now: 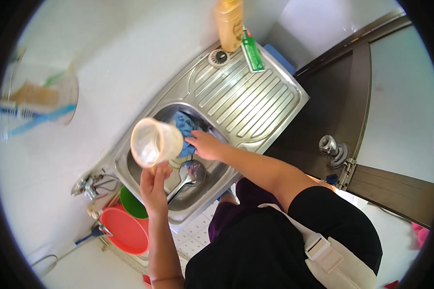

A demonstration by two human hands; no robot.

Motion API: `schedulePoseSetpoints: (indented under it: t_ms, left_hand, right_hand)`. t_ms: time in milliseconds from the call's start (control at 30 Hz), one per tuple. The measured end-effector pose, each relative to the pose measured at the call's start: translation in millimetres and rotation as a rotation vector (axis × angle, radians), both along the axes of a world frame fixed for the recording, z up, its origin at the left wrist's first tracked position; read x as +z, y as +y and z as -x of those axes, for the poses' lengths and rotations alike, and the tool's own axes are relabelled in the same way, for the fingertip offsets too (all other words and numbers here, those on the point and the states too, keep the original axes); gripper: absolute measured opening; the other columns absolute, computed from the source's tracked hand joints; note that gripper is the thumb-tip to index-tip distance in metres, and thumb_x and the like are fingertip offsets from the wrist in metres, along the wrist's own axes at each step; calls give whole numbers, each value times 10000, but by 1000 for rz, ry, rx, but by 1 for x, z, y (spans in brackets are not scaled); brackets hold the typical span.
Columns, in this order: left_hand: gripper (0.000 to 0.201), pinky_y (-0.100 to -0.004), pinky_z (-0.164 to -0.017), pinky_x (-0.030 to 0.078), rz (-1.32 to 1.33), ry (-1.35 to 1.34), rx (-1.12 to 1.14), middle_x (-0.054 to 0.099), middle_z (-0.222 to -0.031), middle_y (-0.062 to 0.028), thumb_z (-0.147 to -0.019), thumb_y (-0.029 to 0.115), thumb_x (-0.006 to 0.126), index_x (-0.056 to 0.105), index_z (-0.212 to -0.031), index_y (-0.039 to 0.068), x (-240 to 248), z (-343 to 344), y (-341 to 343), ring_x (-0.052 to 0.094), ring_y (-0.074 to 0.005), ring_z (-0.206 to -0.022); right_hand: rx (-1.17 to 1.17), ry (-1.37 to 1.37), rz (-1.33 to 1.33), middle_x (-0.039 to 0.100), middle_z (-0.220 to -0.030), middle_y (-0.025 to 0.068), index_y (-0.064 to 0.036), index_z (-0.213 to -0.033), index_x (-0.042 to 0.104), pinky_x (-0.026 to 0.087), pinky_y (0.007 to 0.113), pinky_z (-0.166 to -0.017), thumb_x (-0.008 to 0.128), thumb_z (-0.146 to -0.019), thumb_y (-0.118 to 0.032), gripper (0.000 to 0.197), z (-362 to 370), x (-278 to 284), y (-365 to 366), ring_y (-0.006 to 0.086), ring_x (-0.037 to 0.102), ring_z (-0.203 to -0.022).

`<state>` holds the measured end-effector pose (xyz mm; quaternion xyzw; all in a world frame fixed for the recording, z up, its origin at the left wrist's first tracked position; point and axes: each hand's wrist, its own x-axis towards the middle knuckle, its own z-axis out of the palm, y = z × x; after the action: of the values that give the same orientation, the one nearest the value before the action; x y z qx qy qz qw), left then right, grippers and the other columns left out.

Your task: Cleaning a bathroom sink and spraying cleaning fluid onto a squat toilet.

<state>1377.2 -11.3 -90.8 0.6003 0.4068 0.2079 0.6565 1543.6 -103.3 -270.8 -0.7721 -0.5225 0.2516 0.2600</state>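
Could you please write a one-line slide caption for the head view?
Left hand holds a clear plastic cup over a steel sink while right hand presses a blue cloth.

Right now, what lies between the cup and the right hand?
In the head view, a blue cloth lies between the cup and the right hand, which presses on it.

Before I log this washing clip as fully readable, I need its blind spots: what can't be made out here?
Head view only:
- Right hand fingertips: buried in the blue cloth.
- Sink basin floor: largely covered by the clear cup, the cloth and the ladle.
- Left hand grip on the cup's base: hidden behind the cup.
- Items at the left wall: blurred near the fisheye rim.
- Green bowl: partly behind the red bowl.
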Motion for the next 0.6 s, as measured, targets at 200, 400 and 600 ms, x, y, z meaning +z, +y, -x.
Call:
schedulePoseSetpoints:
  t_ms: [200,400,600]
  left_hand:
    - [191,-246,-783,454,-34,12,-321,623,-949,-29,-923,172,580,592,-1013,4,-15,-121,17,582,-97,-850]
    - [170,-197,-621,378,-65,1,-398,520,-743,30,-915,156,576,586,-963,-7,-19,-204,-10,461,-30,-697]
    - [210,-261,-593,393,-178,-27,-507,549,-693,-16,-885,206,603,604,-960,10,-64,-268,-15,473,-91,-628]
  right_hand:
    - [-4,47,8,482,-1255,150,-115,-1236,534,416,469,-897,707,-711,-165,555,0,9,-10,307,451,-1192]
    - [-10,186,76,487,-1247,138,-113,-1235,533,407,447,-901,692,-717,-147,543,-12,10,-11,294,447,-1201]
    - [25,292,247,495,-1240,141,-110,-1221,528,418,444,-896,617,-758,-103,472,-12,6,9,295,477,-1163]
